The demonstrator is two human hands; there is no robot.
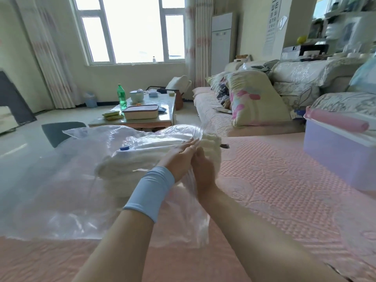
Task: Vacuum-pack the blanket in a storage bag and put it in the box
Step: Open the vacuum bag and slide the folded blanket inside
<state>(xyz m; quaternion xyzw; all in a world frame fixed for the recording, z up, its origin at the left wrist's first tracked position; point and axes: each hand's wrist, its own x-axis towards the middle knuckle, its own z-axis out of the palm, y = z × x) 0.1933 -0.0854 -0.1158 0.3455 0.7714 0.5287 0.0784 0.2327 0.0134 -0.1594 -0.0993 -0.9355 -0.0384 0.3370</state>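
Observation:
A folded white blanket (142, 159) lies inside a large clear plastic storage bag (61, 190) spread over the pink bedcover. A blue valve cap (124, 148) sits on the bag's upper face. The bag's open mouth faces right, and a bit of blanket (212, 143) pokes out there. My left hand (181, 157), with a light blue wristband, and my right hand (203, 169) meet at that mouth and pinch the bag's plastic edge between fingers and thumb. A translucent lavender storage box (341, 151) with a pink-handled lid stands at the right.
The pink quilted bedcover (274, 190) stretches to the right and towards me. Beyond the bag stand a dark chair (61, 133) and a coffee table (150, 117) with a green bottle and a tray. Pillows and folded bedding are piled on the sofa at right.

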